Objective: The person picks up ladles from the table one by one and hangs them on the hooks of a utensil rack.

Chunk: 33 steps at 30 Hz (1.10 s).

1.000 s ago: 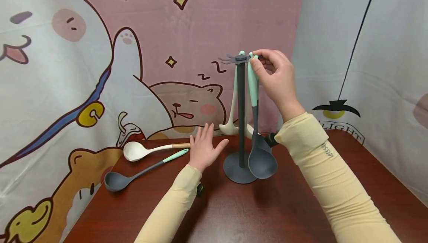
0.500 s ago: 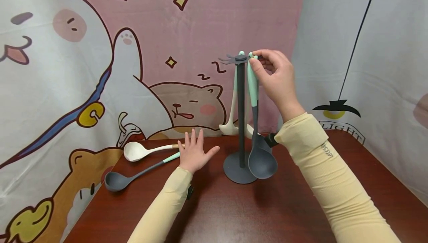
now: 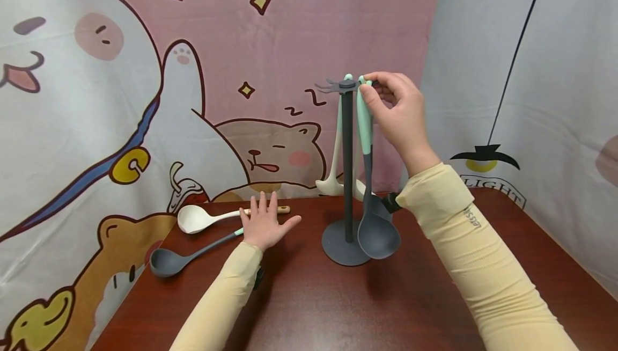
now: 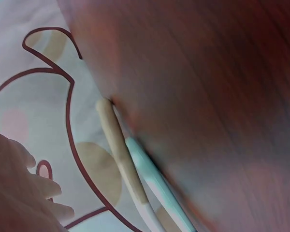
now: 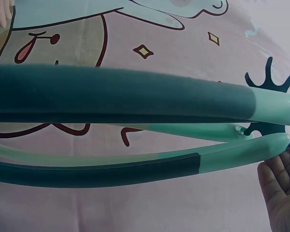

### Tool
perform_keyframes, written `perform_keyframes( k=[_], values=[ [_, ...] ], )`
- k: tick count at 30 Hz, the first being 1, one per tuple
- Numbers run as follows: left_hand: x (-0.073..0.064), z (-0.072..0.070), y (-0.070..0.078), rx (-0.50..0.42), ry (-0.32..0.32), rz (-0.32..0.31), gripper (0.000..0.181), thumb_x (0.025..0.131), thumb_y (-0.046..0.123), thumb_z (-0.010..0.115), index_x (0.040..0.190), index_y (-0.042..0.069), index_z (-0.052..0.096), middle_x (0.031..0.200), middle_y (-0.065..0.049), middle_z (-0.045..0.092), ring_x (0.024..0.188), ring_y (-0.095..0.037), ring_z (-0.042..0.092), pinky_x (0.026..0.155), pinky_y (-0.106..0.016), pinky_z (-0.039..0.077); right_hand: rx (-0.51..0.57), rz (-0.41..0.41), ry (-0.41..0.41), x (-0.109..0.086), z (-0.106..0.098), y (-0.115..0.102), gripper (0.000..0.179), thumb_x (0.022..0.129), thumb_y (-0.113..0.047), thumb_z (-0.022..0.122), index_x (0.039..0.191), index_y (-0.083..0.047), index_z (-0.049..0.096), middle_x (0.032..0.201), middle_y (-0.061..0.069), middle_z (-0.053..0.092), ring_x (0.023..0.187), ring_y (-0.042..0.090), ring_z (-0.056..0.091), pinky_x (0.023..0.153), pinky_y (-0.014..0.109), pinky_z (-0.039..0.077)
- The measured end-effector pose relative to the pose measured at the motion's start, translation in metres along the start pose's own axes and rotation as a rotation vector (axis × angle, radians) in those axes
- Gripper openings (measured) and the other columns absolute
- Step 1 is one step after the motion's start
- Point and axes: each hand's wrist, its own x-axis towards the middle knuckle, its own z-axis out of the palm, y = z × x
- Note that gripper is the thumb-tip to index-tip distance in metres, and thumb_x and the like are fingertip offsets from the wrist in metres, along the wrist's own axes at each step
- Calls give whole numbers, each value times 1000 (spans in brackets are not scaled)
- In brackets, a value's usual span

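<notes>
On the red-brown wooden table point(image 3: 314, 308), a mint-handled grey ladle point(image 3: 207, 248) lay slantwise, handle end toward my nearer left hand point(image 3: 262, 225), whose spread fingers held nothing; my right hand point(image 3: 398, 112) pinched a mint handle point(image 3: 365, 128) atop the round-based dark-grey stand point(image 3: 348, 174).

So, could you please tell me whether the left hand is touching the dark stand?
Apart. The head view shows the left hand spread, with a strip of wooden tabletop between its thumb and the round base of the dark stand.
</notes>
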Motion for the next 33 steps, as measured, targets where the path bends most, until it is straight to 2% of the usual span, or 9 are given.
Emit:
perform_keyframes(
  k=[11,20,28,33],
  values=[
    [-3,-2,-25,59,-25,-48,109,82,85,40,159,11,19,161,-24,14,148,-45,6,107,-73,0,-10,-1,6,0,-1,-3,26,95,-13,66,115,2,70,99,-4,57,88,9,57,83,20,48],
    [-5,-14,-38,98,-39,-66,109,82,85,39,158,9,22,159,-26,20,147,-46,10,107,-73,2,-12,5,0,-1,0,-2,26,95,-14,66,116,2,70,101,-3,57,89,9,57,84,21,48],
    [-6,-11,-55,113,-2,-61,112,80,86,42,153,2,32,156,-28,27,144,-48,17,107,-73,6,-4,3,3,-1,0,-3,26,95,-12,66,115,3,70,99,-4,57,89,10,58,84,21,48],
    [-7,-8,-62,124,53,-46,106,78,87,46,141,1,49,142,-25,46,137,-46,32,106,-71,17,-1,1,1,-1,0,-1,26,95,-15,67,116,0,70,101,-5,57,89,9,58,84,22,49]
  ],
)
